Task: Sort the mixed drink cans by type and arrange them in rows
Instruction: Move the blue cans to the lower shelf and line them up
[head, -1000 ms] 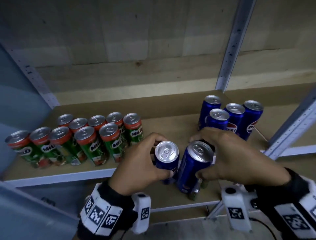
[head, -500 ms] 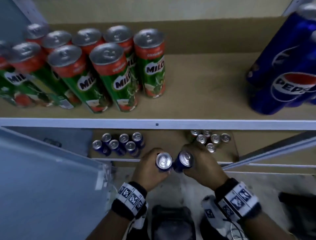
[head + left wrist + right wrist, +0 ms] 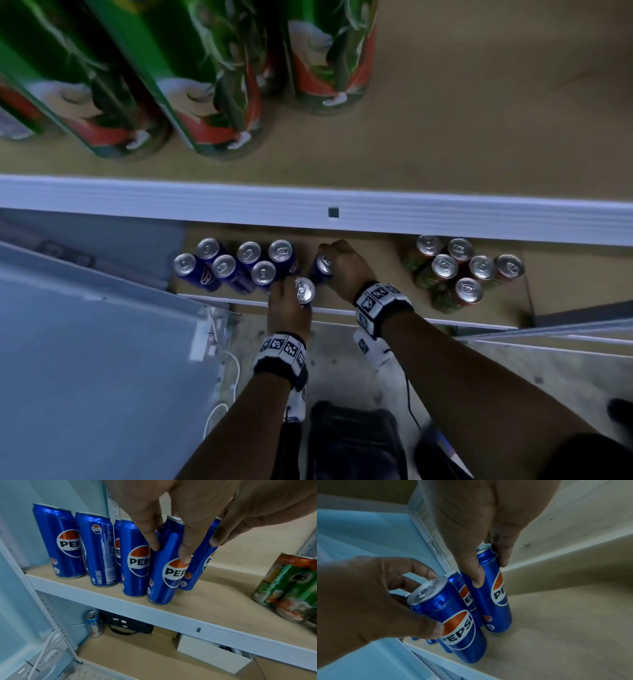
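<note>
The left hand (image 3: 286,301) is nearest, at the front lip of the lower shelf (image 3: 579,284); its fingers (image 3: 152,539) and thumb are clamped round the upper body of a Pepsi can (image 3: 164,574), which leans a little with its base on or just above the board. Just behind it, the right hand (image 3: 346,267) grips a second Pepsi can (image 3: 493,595) the same way, thumb on one side and fingers on the other, with that can upright and its base at the board. Both cans sit at the right end of the Pepsi cluster (image 3: 236,265), six blue cans standing close together but staggered rather than lined up. Well apart on the right of the same shelf stands a loose bunch of green Milo cans (image 3: 459,270), also unaligned. On the upper shelf (image 3: 479,120) only the bottoms of more Milo cans (image 3: 219,85) show, standing side by side. By my judgement the sorting by type on the lower shelf is largely done, since blue and green stand apart; what remains is letting go of these two cans and straightening both groups into proper rows. Whether stray cans are left elsewhere cannot be told.
</note>
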